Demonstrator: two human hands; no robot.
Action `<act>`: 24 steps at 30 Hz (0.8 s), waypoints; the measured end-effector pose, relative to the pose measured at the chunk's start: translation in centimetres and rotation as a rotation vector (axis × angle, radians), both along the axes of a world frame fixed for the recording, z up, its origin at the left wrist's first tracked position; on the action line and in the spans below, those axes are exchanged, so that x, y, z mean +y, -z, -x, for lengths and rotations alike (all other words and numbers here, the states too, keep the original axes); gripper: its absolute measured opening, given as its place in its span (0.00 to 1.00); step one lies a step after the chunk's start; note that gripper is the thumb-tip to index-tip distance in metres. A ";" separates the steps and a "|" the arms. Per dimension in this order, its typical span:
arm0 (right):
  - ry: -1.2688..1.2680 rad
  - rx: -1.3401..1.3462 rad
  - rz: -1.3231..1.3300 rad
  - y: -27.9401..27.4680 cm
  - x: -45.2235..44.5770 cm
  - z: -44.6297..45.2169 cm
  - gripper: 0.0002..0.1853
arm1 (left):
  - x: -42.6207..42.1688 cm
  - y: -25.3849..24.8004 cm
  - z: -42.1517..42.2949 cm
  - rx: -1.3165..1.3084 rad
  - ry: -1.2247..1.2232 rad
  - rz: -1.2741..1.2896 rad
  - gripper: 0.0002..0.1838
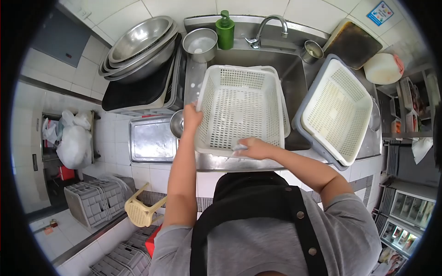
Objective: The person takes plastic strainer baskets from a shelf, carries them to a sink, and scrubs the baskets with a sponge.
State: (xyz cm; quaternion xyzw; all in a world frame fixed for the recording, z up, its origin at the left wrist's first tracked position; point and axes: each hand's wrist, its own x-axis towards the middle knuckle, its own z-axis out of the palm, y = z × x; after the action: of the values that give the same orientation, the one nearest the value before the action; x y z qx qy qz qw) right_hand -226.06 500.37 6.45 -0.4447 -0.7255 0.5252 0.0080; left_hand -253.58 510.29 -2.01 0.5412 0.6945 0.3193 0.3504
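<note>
A white perforated plastic basket [241,108] sits over the sink [292,87], tilted a little, with another white rim showing behind its right side. My left hand [192,115] is closed round the basket's left rim. At the near rim, my right hand [254,148] is closed on a small pale grey-white cloth or pad [239,147], pressed against the basket wall; its exact kind is hard to make out. Right of the sink, a second white perforated basket [338,112] leans inside a grey tub [306,122].
Behind the sink stand a green pump bottle [225,32], a steel pot [200,45] and a faucet [269,30]. Stacked steel bowls [140,41] are at the left, above a metal tray [152,139]. A steel cup [312,51] and a white container [381,68] stand at back right.
</note>
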 end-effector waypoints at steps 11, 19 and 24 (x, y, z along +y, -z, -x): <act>-0.235 0.048 -0.363 -9.8 9.0 -3.3 0.30 | 3.5 -19.2 -4.2 0.295 0.737 0.315 0.19; 0.100 0.128 -1.098 -19.5 14.1 -10.2 0.31 | -1.3 -25.5 -10.7 0.706 0.428 -0.307 0.26; 0.637 -0.048 -1.152 -19.7 12.8 -27.0 0.24 | -1.6 -22.9 -6.7 0.433 0.078 -0.315 0.25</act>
State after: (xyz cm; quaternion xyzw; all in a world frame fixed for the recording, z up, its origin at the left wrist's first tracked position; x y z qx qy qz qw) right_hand -199.06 513.15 26.18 -0.5738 -0.7234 0.0145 0.3837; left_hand -246.87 508.71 20.93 0.6710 0.6737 0.2865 0.1175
